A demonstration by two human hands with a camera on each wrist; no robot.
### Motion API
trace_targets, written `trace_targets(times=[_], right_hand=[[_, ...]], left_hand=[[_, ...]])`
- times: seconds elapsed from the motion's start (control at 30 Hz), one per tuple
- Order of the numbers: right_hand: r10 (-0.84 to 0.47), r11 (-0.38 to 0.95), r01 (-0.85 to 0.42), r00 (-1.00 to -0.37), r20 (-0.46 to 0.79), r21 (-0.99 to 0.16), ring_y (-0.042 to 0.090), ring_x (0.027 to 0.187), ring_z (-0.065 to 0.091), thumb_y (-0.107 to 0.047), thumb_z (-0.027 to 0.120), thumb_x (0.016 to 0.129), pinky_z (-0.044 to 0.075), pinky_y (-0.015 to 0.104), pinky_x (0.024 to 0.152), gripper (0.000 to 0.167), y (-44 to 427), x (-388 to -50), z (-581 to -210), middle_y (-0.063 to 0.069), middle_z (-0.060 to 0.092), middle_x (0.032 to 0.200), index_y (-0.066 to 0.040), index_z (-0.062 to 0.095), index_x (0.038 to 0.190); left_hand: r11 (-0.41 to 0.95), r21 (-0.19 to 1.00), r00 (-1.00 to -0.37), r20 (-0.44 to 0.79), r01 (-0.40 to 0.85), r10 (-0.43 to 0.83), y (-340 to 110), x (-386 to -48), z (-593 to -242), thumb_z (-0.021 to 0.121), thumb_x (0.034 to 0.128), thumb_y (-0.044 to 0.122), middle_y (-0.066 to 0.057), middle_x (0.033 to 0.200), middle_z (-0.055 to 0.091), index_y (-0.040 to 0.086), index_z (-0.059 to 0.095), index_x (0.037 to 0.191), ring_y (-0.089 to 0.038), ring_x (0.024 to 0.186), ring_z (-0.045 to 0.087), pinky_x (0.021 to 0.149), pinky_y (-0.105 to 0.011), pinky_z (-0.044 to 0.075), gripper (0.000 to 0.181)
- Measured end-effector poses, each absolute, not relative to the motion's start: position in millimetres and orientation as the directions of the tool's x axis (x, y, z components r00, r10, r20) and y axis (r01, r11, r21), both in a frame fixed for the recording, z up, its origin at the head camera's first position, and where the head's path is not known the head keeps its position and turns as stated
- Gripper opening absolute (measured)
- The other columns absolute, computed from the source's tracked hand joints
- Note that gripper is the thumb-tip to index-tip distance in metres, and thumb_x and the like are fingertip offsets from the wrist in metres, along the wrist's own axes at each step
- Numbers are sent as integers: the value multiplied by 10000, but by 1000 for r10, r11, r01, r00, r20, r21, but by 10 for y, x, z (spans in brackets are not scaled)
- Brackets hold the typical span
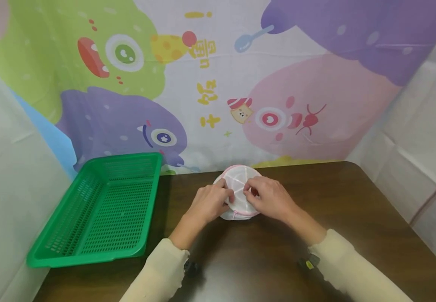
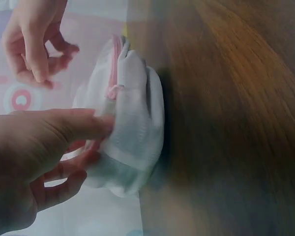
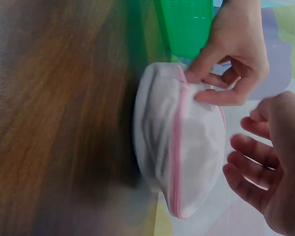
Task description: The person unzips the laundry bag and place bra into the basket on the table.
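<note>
A round white mesh laundry bag (image 1: 240, 176) with a pink zipper (image 3: 176, 152) sits on the brown table. Its small zipper pull (image 2: 115, 90) is at the side facing the person. My left hand (image 1: 211, 201) has thumb and curled fingers at the bag's left edge, close to the pull, and appears to pinch the fabric there. Above the right part of the bag is my right hand (image 1: 272, 197), its fingers loosely bent. In the right wrist view a gap shows between that hand and the bag, with nothing visible in its grasp. What the bag contains is hidden.
On the left of the table (image 1: 354, 218) stands a green plastic basket (image 1: 151, 205) with slotted sides and bottom. Behind the table hangs a cloth with cartoon monsters (image 1: 218, 147). White sheeting (image 1: 421, 126) closes off both sides.
</note>
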State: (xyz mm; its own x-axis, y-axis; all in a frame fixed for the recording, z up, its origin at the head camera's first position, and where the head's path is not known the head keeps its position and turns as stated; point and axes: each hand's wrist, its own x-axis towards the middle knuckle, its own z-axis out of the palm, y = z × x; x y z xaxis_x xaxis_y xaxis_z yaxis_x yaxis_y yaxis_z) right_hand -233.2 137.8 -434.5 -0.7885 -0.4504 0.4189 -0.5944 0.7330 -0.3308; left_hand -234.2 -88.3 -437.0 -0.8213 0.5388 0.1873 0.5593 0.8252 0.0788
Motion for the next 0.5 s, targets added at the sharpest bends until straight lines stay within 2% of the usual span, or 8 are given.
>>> trace_targets(times=[0.07,0.13,0.33,0.5], right_hand=[[-473,737,-602,-783,404,-306,104,646,528,-167,803,973,475,323,617,148,1377,-2315,-4360,-53,636,698,-155,722,850],[-493,744,-607,-781,382,-280,68,587,467,-216,816,970,419,297,574,219,1382,-2298,-4384,-95,593,628,-186,690,793],[-504,773,-594,-789,351,-223,37,563,457,-374,877,960,404,286,537,254,1364,-2250,-4455,-138,605,625,-240,709,823],[-489,803,-581,-770,410,-133,87,550,533,-410,926,920,425,307,499,268,1311,-2214,-4486,-124,686,632,-248,761,783]], left_hand=[[823,81,-816,217,562,536,-886,-2344,-4376,913,965,225,-56,1106,708,206,834,1065,-297,793,729,709,-455,648,128],[823,97,-814,246,560,526,-893,-2348,-4386,891,986,217,-68,1095,702,190,818,1085,-303,780,725,701,-466,647,126],[816,127,-804,310,564,508,-923,-2369,-4423,856,1021,239,-50,1093,668,187,767,1104,-267,779,720,671,-444,631,132],[805,128,-789,339,579,513,-937,-2368,-4431,851,1025,252,-28,1076,678,193,764,1103,-258,769,729,654,-434,624,130]])
